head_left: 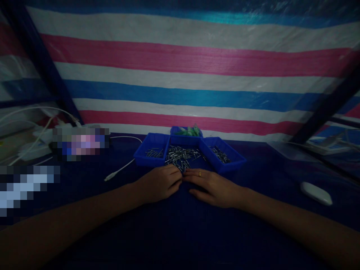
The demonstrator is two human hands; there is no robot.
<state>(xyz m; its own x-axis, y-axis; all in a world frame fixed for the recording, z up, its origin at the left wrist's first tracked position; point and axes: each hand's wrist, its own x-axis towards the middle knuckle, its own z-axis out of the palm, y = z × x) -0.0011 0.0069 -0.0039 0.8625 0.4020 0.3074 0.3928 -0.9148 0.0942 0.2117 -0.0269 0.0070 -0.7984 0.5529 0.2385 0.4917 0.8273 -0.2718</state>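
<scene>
A loose pile of thin silvery metal pieces (182, 154), like screws or nails, lies on the dark blue table between several blue bins. At the near edge of this pile, my left hand (161, 183) has its fingers curled together; whatever they may hold is hidden. Its fingertips meet those of my right hand (212, 186), which wears a ring. The right fingers are stretched out and the thumb is apart, with nothing visible in them. More of the metal pieces lie in the left bin (150, 160) and in the right bin (234, 164).
Behind the pile stands a back bin (187, 140) with green-and-white plastic in it. A white cable (120, 170) trails on the left, near blurred-out items. On the right lies a white rounded object (316, 193). A striped sheet (182, 67) hangs behind the table.
</scene>
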